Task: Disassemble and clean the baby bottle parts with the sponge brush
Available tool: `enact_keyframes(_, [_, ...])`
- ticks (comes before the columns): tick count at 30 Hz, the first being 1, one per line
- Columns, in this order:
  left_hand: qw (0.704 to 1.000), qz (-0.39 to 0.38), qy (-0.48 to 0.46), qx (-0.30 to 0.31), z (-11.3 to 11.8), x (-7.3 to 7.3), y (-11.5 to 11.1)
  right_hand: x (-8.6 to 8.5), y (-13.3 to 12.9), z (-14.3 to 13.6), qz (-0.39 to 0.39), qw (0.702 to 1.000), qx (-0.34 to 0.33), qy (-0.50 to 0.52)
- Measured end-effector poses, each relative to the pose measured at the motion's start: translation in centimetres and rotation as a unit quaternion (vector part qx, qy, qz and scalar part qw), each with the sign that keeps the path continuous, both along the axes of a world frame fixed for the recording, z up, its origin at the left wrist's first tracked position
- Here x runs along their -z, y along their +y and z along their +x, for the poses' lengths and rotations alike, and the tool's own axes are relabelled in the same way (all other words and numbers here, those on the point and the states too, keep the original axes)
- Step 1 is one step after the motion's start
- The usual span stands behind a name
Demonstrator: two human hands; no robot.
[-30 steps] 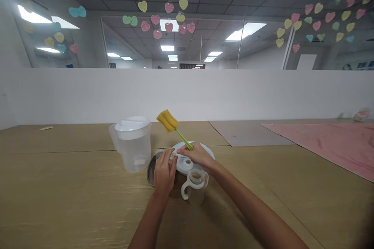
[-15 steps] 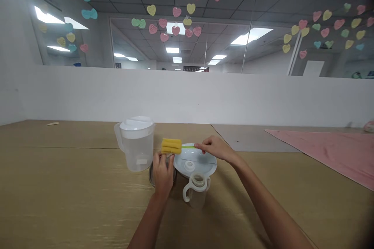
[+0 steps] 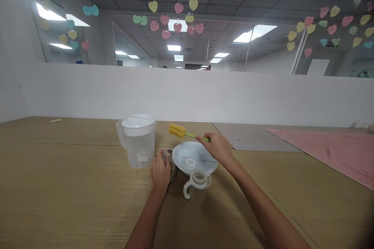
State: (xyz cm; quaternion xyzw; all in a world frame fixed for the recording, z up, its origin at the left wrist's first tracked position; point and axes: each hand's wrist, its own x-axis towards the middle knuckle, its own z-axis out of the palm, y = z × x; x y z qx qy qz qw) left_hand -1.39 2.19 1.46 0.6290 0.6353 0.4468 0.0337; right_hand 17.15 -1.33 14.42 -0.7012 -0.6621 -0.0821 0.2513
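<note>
My right hand (image 3: 217,147) is closed on the green handle of a yellow sponge brush (image 3: 177,130), held up above a white bowl (image 3: 209,165). A small white ring-shaped piece (image 3: 190,163) lies in the bowl. My left hand (image 3: 160,170) is closed round a small clear piece (image 3: 166,153) whose shape is mostly hidden, over a round metal dish (image 3: 174,173). In front of the bowl an open clear bottle (image 3: 198,192) with two white handles stands upright.
A clear pitcher (image 3: 140,148) with a white lid stands left of the bowl. A pink cloth (image 3: 330,148) lies at the right. Behind the brown table (image 3: 73,186) runs a low white wall (image 3: 187,93) with glass above. A thin pale piece (image 3: 56,120) lies at the back left.
The brush has risen away from my left hand, its head tilted up. My left hand has moved slightly left and down, and its clear piece now shows. My right hand has shifted slightly right.
</note>
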Motion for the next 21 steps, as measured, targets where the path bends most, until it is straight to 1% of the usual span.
enact_keyframes(3, [0.994,-0.072,0.083,-0.02,-0.4,0.0,-0.1,0.3,0.2,-0.3,0.0,1.0,-0.001,0.011])
enact_keyframes(5, [0.988,-0.091,0.119,-0.036,-0.7,-0.1,-0.2,0.3,0.2,-0.4,0.005,1.0,0.006,0.008])
enact_keyframes(7, [0.985,-0.101,0.134,-0.049,-1.0,-0.1,-0.3,0.2,0.2,-0.3,0.003,1.0,0.008,0.006])
enact_keyframes(12, [0.979,-0.137,0.146,-0.04,-1.7,-0.1,-0.1,-0.8,-0.2,1.1,-0.044,0.999,0.004,-0.024])
enact_keyframes(17, [0.983,-0.136,0.125,-0.023,-1.9,0.0,0.1,-2.2,-1.4,3.1,-0.096,0.994,0.028,-0.036])
enact_keyframes(21, [0.982,-0.135,0.129,-0.039,-1.9,0.3,0.3,-2.5,-2.0,3.2,-0.155,0.984,0.024,-0.08])
